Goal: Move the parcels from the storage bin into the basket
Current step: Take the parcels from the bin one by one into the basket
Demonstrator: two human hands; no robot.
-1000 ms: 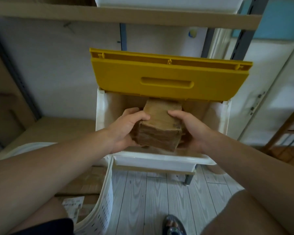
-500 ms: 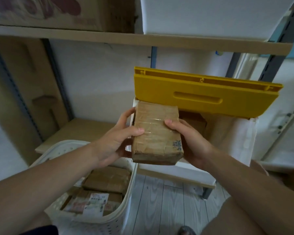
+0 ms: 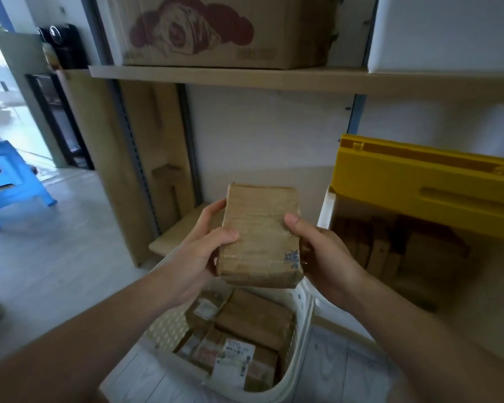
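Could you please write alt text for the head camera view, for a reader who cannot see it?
Both hands, left hand and right hand, hold a taped brown parcel above a white basket already holding several parcels. To the right, a white storage bin with a raised yellow lid holds more parcels; a cardboard box sits on the shelf above.

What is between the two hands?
In the head view, a brown taped cardboard parcel sits between them. The left hand grips its left edge, the right hand its right edge, above the white perforated plastic basket.
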